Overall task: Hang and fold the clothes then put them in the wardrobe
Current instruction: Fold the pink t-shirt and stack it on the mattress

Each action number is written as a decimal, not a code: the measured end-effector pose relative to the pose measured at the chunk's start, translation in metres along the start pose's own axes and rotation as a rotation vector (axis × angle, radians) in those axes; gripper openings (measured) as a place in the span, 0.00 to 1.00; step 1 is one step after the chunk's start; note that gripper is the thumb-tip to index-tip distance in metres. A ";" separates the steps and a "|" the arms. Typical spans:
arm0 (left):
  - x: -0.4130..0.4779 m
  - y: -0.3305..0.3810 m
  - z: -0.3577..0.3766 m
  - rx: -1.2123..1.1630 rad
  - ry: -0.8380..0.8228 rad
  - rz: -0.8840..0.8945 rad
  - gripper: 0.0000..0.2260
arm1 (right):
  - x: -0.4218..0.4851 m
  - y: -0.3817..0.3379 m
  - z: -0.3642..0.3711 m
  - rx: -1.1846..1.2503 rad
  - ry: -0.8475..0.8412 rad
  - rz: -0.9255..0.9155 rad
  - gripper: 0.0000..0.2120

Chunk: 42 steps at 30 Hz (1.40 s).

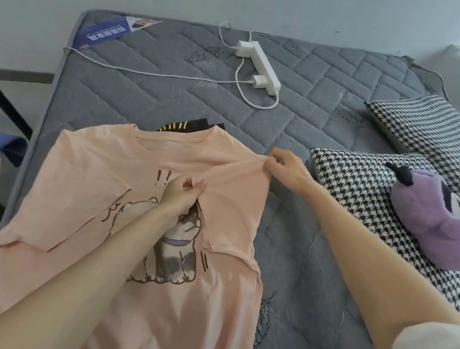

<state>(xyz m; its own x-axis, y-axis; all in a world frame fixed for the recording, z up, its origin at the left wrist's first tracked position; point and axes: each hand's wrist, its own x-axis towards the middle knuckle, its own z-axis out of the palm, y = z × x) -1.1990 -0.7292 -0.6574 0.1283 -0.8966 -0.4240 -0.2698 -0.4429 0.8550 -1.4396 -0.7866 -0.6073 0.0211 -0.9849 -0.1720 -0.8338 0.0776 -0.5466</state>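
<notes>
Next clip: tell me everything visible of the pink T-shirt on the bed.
The pink T-shirt is thin, soft-looking cloth, short-sleeved, round-necked, printed with a cartoon animal in a purple collar. It lies front up on the grey quilted mattress, neck away from the person, one sleeve folded across the front. The left hand pinches fabric at mid-chest and the right hand pinches the shoulder, raising a ridge between them. A dark garment peeks from under its neck.
</notes>
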 end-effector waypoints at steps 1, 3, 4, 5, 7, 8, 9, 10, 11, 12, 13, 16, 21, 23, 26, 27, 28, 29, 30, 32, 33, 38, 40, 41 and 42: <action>0.001 0.000 0.002 0.002 0.006 0.014 0.11 | 0.002 -0.002 0.000 -0.064 0.017 0.019 0.11; 0.002 -0.001 0.006 0.009 0.033 0.031 0.10 | 0.005 -0.006 0.005 -0.231 0.030 0.063 0.08; 0.002 -0.002 0.008 0.020 0.051 0.036 0.09 | 0.006 -0.008 0.009 -0.299 0.037 0.079 0.07; 0.002 -0.004 0.009 0.046 0.072 0.039 0.10 | 0.006 -0.008 0.016 -0.339 0.042 0.095 0.07; 0.002 -0.003 0.009 0.119 0.111 0.027 0.11 | 0.004 -0.006 0.027 -0.352 0.040 0.130 0.09; 0.000 -0.003 0.008 0.139 0.128 0.010 0.12 | 0.002 -0.004 0.032 -0.333 0.041 0.144 0.09; -0.001 -0.002 0.008 0.135 0.140 -0.009 0.12 | -0.002 -0.002 0.035 -0.304 0.065 0.155 0.09; -0.003 -0.001 0.007 0.106 0.149 -0.023 0.12 | -0.007 -0.002 0.038 -0.272 0.123 0.157 0.11; -0.005 -0.001 0.007 0.053 0.162 -0.027 0.11 | -0.013 -0.003 0.040 -0.243 0.212 0.148 0.12; -0.009 0.000 0.007 -0.005 0.184 -0.020 0.11 | -0.021 -0.006 0.042 -0.209 0.306 0.118 0.14; -0.014 0.000 0.009 -0.026 0.222 0.005 0.12 | -0.030 -0.009 0.047 -0.159 0.384 0.058 0.14; -0.031 -0.002 0.014 0.152 0.347 0.228 0.15 | -0.065 -0.020 0.071 0.001 0.394 -0.167 0.16; -0.045 -0.017 0.013 0.564 0.240 0.578 0.15 | -0.110 -0.018 0.120 -0.015 0.085 -0.244 0.24; -0.046 -0.015 0.013 0.694 0.204 0.519 0.16 | -0.115 -0.014 0.128 -0.049 0.065 -0.208 0.25; -0.045 -0.006 0.012 0.807 0.125 0.461 0.19 | -0.117 -0.014 0.128 -0.062 0.062 -0.178 0.25; -0.045 -0.004 0.009 0.817 0.093 0.460 0.19 | -0.117 -0.016 0.126 -0.054 0.066 -0.176 0.24; -0.045 -0.002 0.004 0.808 0.068 0.467 0.19 | -0.116 -0.017 0.122 -0.040 0.092 -0.171 0.23; -0.045 -0.001 -0.002 0.784 0.060 0.488 0.19 | -0.114 -0.019 0.117 -0.025 0.143 -0.164 0.21; -0.045 0.000 -0.010 0.754 0.069 0.516 0.19 | -0.112 -0.022 0.112 -0.011 0.205 -0.155 0.19; -0.042 0.001 -0.029 0.696 0.123 0.565 0.17 | -0.104 -0.028 0.100 0.018 0.278 -0.140 0.16; -0.040 0.001 -0.039 0.677 0.151 0.576 0.17 | -0.098 -0.031 0.094 0.021 0.281 -0.142 0.16; -0.019 -0.010 -0.097 0.727 0.227 0.533 0.22 | -0.069 -0.053 0.080 -0.002 0.214 -0.192 0.17; -0.010 -0.020 -0.118 0.815 0.217 0.481 0.21 | -0.058 -0.063 0.082 -0.016 0.155 -0.193 0.17; -0.005 -0.025 -0.127 0.860 0.202 0.458 0.20 | -0.052 -0.067 0.084 -0.034 0.122 -0.195 0.17; -0.001 -0.030 -0.135 0.914 0.181 0.438 0.18 | -0.047 -0.070 0.087 -0.060 0.091 -0.197 0.17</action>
<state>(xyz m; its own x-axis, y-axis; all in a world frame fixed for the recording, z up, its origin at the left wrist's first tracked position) -1.0622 -0.7155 -0.6427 -0.0343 -0.9993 -0.0137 -0.9408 0.0277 0.3379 -1.3341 -0.7320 -0.6324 0.1389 -0.9903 0.0097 -0.8498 -0.1242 -0.5123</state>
